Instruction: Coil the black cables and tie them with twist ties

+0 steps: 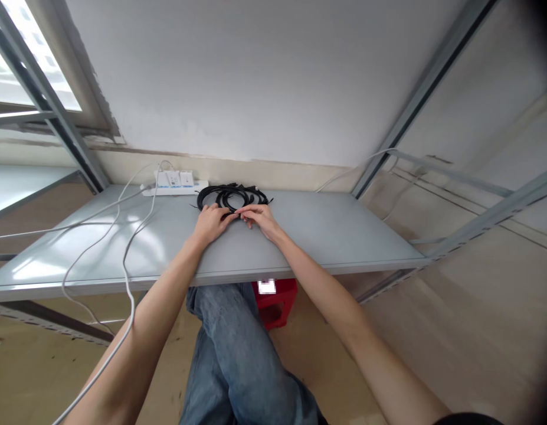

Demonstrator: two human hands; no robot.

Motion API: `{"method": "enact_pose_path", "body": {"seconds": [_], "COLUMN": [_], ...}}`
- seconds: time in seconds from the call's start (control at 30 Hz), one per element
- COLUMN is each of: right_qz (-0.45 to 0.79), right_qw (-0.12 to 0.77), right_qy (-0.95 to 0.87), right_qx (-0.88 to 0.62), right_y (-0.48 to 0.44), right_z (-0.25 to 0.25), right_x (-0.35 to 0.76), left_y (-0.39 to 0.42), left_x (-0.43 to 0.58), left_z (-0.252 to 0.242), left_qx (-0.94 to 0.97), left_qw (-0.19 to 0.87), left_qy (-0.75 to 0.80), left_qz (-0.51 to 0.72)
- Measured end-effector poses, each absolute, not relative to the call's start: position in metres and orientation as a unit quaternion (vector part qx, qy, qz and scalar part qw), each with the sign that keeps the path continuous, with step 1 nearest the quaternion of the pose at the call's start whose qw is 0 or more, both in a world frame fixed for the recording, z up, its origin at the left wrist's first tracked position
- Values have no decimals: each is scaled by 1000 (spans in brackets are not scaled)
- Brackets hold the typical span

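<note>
Several coils of black cable [234, 190] lie on the grey metal shelf [317, 236] near its back edge. My left hand [211, 222] rests at the front left of the coils, its thumb and fingertips closed on the near strands of cable. My right hand [261, 218] meets it from the right, thumb and forefinger pinched together at the front of the coils. The two hands' fingertips almost touch. What sits between the right fingertips is too small to make out.
A white power strip [178, 188] with white plug-in chargers [174, 179] stands left of the coils. White cords [128, 260] run from it across the shelf and over its front edge, close to my left arm. Metal uprights [388, 141] frame the shelf. Below is a red stool [279, 301].
</note>
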State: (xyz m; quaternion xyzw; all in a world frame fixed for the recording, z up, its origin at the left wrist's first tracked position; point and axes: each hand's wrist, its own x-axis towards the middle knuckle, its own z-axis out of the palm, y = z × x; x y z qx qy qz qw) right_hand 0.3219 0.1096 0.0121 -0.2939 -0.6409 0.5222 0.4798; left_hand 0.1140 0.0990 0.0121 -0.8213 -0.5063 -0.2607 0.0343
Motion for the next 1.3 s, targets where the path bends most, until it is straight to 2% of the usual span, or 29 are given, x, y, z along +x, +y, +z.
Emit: {"method": "enact_pose_path", "body": {"seconds": [0.57,1.13,1.23,1.3], "right_qz": [530,618,587,496], "right_qw": [483,459,462,494], "right_qy": [-632,-595,-614,-649], "right_qx": [-293,-231,-253,-298], "right_y": [107,107,108,107], "right_z": [14,16,16,17], "right_x": [321,325,325,325], "left_y": [99,99,98,98], "left_x": [114,115,115,115], "left_z": [12,11,12,13], "left_qx": [-820,-819,-819,-819], "left_qw": [45,39,39,38], "left_qy": [-510,-509,-509,-509], "left_qz": [-256,-263,-263,-264]}}
